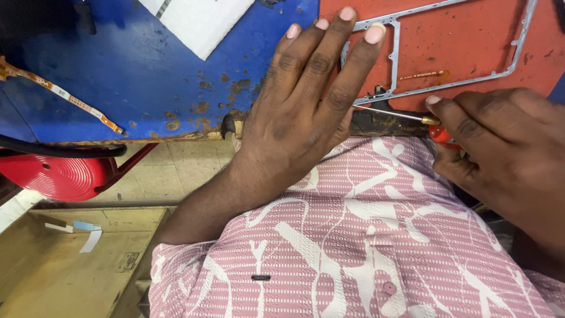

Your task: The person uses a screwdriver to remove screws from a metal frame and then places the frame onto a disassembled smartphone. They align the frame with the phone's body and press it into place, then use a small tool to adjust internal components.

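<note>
On the surface (pixel 147 76), left hand (pixel 300 112) lay spread flat pinning the frame (pixel 394 53) while right hand (pixel 500 147) pinched a screwdriver (pixel 400 113).

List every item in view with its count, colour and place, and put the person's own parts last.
metal frame: 1, silver, on the red mat, top right
screwdriver: 1, red handle, steel shaft, tip at the frame's lower left corner
red mat: 1, red, top right
blue mat: 1, blue, stained, top left
flex cable: 1, orange, left on the blue mat
white sheet: 1, white, top centre
stool: 1, red, lower left
shirt: 1, pink and white, bottom
left hand: pressing the frame
right hand: holding the screwdriver
</note>
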